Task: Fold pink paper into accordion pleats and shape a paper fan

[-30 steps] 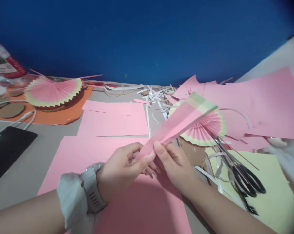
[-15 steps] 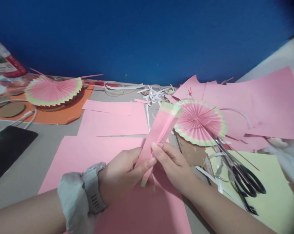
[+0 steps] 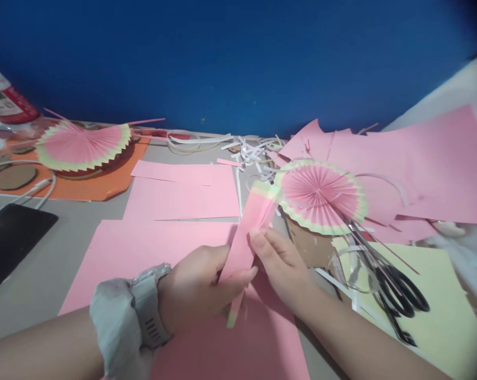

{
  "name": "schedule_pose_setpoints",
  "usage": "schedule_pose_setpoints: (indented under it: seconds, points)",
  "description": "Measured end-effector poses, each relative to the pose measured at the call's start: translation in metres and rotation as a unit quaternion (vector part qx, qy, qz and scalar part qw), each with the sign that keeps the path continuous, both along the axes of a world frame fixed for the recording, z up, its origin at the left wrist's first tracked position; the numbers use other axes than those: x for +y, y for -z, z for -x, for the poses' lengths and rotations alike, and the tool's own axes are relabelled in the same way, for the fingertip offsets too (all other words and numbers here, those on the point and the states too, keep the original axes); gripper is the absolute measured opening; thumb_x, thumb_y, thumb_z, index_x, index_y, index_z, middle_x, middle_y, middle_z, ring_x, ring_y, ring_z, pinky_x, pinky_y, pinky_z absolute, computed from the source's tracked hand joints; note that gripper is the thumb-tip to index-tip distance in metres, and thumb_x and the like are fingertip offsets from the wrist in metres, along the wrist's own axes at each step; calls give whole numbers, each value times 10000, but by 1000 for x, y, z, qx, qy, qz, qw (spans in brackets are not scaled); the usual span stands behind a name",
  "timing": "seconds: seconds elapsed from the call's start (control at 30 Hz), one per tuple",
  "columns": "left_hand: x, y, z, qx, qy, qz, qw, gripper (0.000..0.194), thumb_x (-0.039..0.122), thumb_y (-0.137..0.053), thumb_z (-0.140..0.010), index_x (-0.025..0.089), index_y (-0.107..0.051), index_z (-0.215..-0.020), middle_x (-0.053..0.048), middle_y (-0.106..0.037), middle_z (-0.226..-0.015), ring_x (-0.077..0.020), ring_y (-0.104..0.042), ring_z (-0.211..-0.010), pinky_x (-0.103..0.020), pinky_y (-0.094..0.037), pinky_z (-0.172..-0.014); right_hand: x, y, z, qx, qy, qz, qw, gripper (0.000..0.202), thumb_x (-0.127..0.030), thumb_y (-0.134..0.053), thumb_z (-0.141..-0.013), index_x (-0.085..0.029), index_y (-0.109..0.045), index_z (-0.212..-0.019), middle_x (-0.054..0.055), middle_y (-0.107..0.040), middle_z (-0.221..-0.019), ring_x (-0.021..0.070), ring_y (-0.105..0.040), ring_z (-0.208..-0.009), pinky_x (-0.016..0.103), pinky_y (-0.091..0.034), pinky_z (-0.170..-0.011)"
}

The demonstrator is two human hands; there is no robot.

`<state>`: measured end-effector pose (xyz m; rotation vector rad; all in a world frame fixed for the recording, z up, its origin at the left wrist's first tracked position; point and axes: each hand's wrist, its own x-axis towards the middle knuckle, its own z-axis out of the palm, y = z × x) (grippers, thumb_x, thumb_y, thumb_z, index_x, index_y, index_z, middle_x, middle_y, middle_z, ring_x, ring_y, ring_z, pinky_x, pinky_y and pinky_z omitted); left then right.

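Both hands hold a folded pink paper strip (image 3: 244, 232) with pale green ends, tilted up and away to the right. My left hand (image 3: 202, 282), with a grey watch and a scrunchie at the wrist, is closed on its lower part, thumb across the front. Higher on the strip's right edge, my right hand (image 3: 280, 264) pinches it between thumb and fingers. The fold opens slightly toward the top. Beneath the hands lies a large pink paper sheet (image 3: 143, 248). Some of the fingers are hidden behind the strip.
A round pleated paper fan (image 3: 321, 195) lies to the right, with black-handled scissors (image 3: 400, 290) over a pale yellow sheet (image 3: 440, 274). Another pleated fan (image 3: 84, 145) rests on orange paper (image 3: 115, 184) at left, near a black device (image 3: 17, 243). White paper scraps (image 3: 254, 151) lie at the back.
The folded strip has slid down and a little left, its green lower end showing further below my left hand. Both hands stay closed on it.
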<state>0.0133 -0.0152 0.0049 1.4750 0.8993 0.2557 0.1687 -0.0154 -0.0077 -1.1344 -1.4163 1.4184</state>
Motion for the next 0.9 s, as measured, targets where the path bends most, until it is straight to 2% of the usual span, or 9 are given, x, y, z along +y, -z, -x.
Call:
schedule_pose_setpoints:
  seconds: [0.13, 0.23, 0.37, 0.43, 0.57, 0.67, 0.73, 0.83, 0.9]
  points:
    - [-1, -1, 0, -1, 12, -2, 1000, 477, 339, -377, -913, 132, -640, -573, -12, -567, -452, -88, -495, -426, -173, -369, -426, 0, -4, 1, -7, -10, 4, 1000, 371, -412, -441, -896, -190, -456, -599, -44, -440, -571, 89, -410, -518, 216, -379, -528]
    - [0, -2, 0, -13, 5, -1, 1000, 517, 376, -355, -919, 141, -599, -528, -8, -545, -428, -76, -470, -405, -165, -344, -403, 0, -4, 1, 14, -8, 18, 1000, 375, -429, -446, -889, -193, -464, -598, -41, -429, -565, 95, -408, -515, 222, -388, -523]
    - [1, -1, 2, -24, 24, 32, 999, 455, 299, -367, -906, 149, -523, -505, 1, -545, -430, -67, -447, -387, -154, -361, -405, 0, 2, 0, 54, 90, 17, 994, 287, -430, -465, -884, -212, -525, -708, -34, -463, -644, 99, -437, -583, 206, -394, -534]
    - [1, -1, 2, -17, 31, 28, 999, 428, 283, -374, -898, 152, -502, -512, 13, -537, -429, -68, -446, -383, -159, -371, -413, 0, 3, 0, 43, 115, 12, 992, 275, -422, -480, -878, -215, -518, -701, -36, -459, -653, 99, -432, -597, 199, -388, -535]
    - [4, -2, 1, -13, -24, -56, 998, 307, 350, -464, -865, 149, -568, -656, -3, -633, -594, -111, -550, -534, -189, -416, -499, 1, -1, 0, 5, 55, -6, 998, 318, -414, -471, -883, -204, -479, -643, -41, -429, -603, 94, -408, -540, 207, -388, -525]
    - [4, -1, 1, -31, -32, -41, 998, 366, 407, -432, -879, 142, -626, -716, -28, -664, -615, -145, -610, -603, -212, -461, -571, 1, -4, 0, 7, -4, -19, 1000, 293, -395, -470, -888, -202, -499, -669, -40, -463, -618, 90, -435, -542, 203, -397, -531]
    - [3, 0, 2, -32, -1, 6, 999, 451, 416, -369, -904, 138, -646, -682, -21, -627, -506, -131, -596, -498, -205, -461, -520, 1, -3, -1, 16, 8, -24, 1000, 250, -394, -478, -885, -209, -521, -722, -40, -487, -647, 90, -456, -564, 198, -397, -535]
    - [0, 1, 3, -7, 15, 50, 999, 469, 406, -330, -917, 141, -658, -713, 7, -558, -409, -115, -523, -356, -201, -422, -414, 3, 0, -1, 15, 66, -25, 997, 242, -392, -480, -886, -211, -513, -728, -43, -480, -654, 87, -452, -579, 197, -394, -551]
    - [0, 0, 2, 3, 7, 26, 1000, 413, 380, -366, -909, 145, -654, -727, 0, -602, -467, -131, -568, -425, -213, -447, -460, 3, 1, -1, 3, 81, -21, 996, 280, -411, -489, -875, -203, -492, -688, -43, -467, -639, 88, -437, -566, 205, -396, -550]
